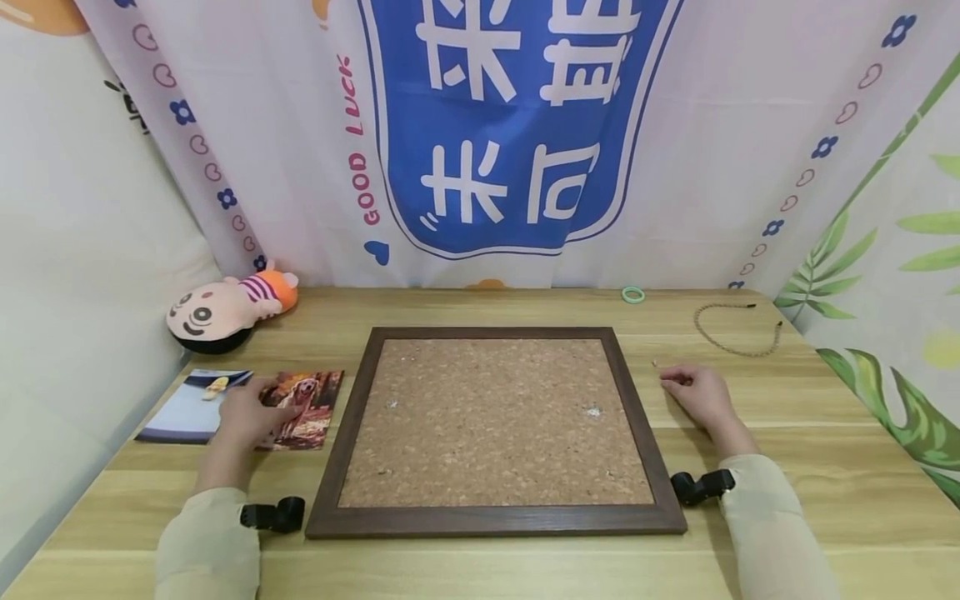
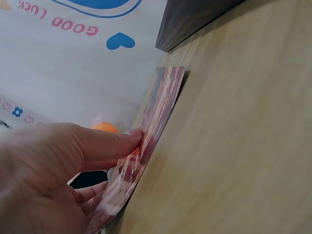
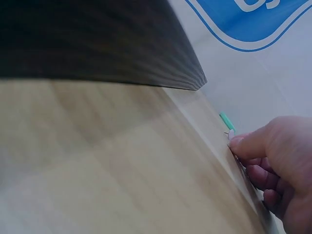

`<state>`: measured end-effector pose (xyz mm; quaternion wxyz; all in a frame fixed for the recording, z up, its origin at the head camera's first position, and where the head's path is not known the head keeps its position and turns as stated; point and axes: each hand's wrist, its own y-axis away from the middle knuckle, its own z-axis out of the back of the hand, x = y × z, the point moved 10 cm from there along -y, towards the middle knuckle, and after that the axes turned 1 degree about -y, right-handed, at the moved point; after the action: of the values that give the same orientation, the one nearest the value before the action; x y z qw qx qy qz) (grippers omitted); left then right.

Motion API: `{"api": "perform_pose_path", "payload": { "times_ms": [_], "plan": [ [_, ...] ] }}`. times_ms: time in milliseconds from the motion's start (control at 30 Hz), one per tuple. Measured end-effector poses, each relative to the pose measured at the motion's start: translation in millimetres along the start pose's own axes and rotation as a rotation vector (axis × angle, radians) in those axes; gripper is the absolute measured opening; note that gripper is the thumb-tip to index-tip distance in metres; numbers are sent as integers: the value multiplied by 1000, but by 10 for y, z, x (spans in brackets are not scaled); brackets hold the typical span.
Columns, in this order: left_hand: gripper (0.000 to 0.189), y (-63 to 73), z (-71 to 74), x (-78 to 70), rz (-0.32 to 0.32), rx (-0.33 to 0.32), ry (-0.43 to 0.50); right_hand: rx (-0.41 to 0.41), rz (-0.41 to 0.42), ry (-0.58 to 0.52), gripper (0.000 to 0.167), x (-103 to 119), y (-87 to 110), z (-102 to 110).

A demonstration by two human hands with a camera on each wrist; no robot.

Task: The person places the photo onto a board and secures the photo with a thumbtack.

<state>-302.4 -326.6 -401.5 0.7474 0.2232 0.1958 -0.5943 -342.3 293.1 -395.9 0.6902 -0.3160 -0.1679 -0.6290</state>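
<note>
Left hand (image 1: 246, 412) gripped a glossy, rectangular dog print (image 1: 318, 408) on the pale-grained tabletop (image 1: 495, 571), left of the grainy corkboard (image 1: 487, 425) in its dark wood frame (image 1: 495, 521). Right hand (image 1: 701, 396), well apart, pinched a tiny pale pin (image 3: 231, 134).

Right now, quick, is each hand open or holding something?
Left hand: touching the dog photo; grip unclear.
Right hand: closed by a small pin; can't tell if holding it.

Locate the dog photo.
In the head view, the dog photo is left of the corkboard, right of the blue-edged picture, with the left hand on it.
</note>
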Motion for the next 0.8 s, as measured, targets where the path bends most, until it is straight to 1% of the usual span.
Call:
{"api": "perform_pose_path", "payload": {
  "times_ms": [100, 200, 300, 367, 467, 567, 633, 733, 800],
  "plan": [
    [66, 13, 10, 7, 11, 3, 13, -17, 0, 12, 14, -6, 0, 11],
    [60, 24, 18, 11, 17, 7, 31, -23, -6, 16, 13, -12, 2, 18],
    [52, 26, 34, 22, 19, -5, 33, -20, -18, 18, 13, -16, 0, 23],
    [47, 27, 48, 34, 22, -17, 53, -17, -18, 13, 13, -8, -4, 25],
    [42, 21, 54, 75, 52, -35, 113, -19, -9, 6, 15, 19, -11, 40],
    [40, 11, 56, 129, 93, -62, 192, -22, 7, 1, 17, 45, -18, 53],
    [40, -1, 70, 157, 107, -89, 221, -21, 12, -3, 16, 53, -17, 54],
    [41, -10, 89, 221, 155, -121, 288, -11, 11, -13, 16, 51, -3, 44],
    [41, -6, 119, 254, 189, -155, 333, -7, -2, -13, 15, 32, 11, 39]
  ]
}}
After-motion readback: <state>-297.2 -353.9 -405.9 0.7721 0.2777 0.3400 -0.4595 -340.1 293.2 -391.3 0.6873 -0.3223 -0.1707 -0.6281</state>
